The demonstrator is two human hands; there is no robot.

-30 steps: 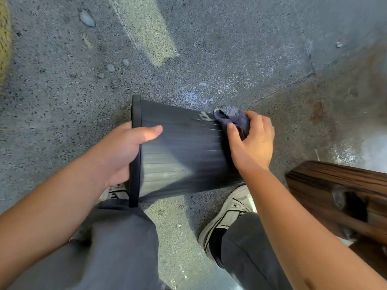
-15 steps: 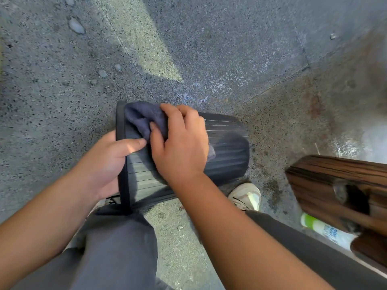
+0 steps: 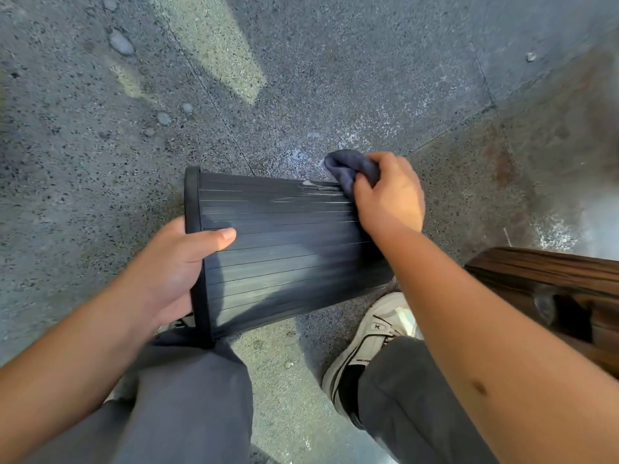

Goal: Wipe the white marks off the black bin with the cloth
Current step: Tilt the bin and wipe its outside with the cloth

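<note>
A black ribbed bin lies on its side above the floor, rim to the left, resting against my left knee. My left hand grips the rim, thumb lying across the bin's outer wall. My right hand is closed on a dark blue cloth and presses it against the bin's base end at the upper right. White marks streak the ribs just left of the cloth, near the upper edge.
The speckled grey concrete floor has whitish residue beyond the bin. A dark wooden bench or plank stands at the right. My right shoe is under the bin's base end, with grey trouser legs below.
My right hand has swept the cloth from the rim end back to the base end of the bin. The white marks near the upper edge show again. The left hand keeps its grip.
</note>
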